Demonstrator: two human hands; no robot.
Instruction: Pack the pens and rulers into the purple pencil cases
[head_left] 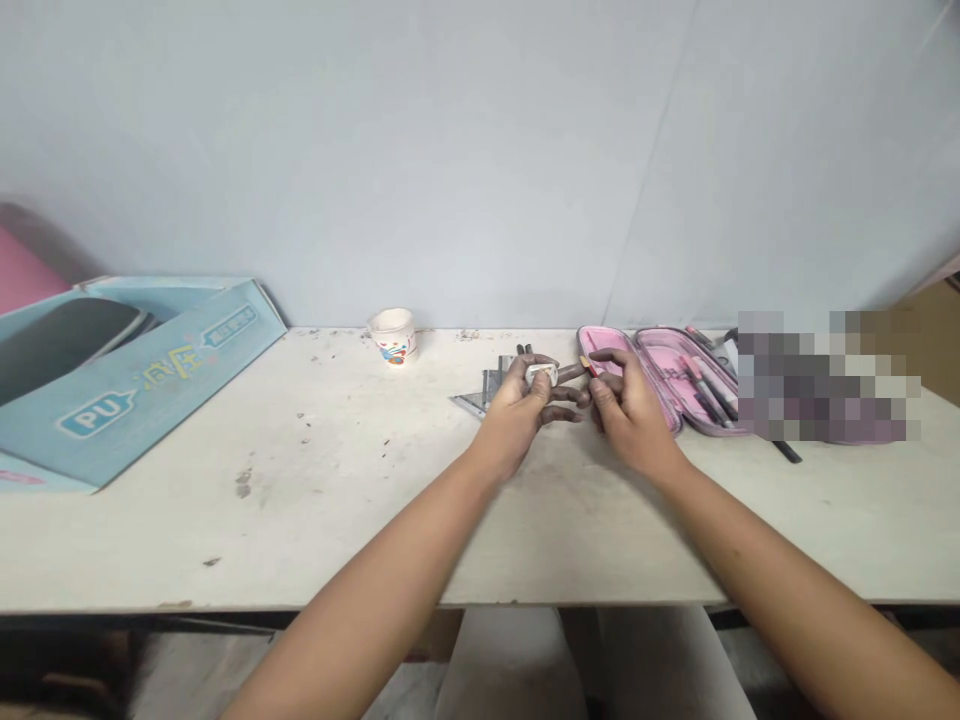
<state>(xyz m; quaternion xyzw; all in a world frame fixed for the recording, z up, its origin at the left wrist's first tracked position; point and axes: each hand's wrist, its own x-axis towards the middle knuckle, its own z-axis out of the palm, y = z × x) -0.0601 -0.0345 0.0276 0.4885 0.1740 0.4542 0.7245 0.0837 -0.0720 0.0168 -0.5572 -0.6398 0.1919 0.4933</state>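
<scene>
My left hand (521, 400) holds a small white pencil sharpener (541, 375) between its fingers and thumb. A brown pencil (570, 372) runs from the sharpener toward my right hand (626, 405), whose fingers are at the pencil's orange-tipped end and seem to pinch it. Both hands are raised a little above the white table (300, 520). Just behind them lie a grey set square (480, 395) and several dark pens (522, 350), partly hidden by my left hand. An open pink zip pencil case (652, 375) lies right beside my right hand.
A paper cup (394, 337) stands at the back edge against a pale wall (480, 150). A large light-blue carton (135, 385) sits at the table's left end. Pens fill the case, a black pen (787, 452) lies near it, and a blurred patch (829, 375) covers the right side.
</scene>
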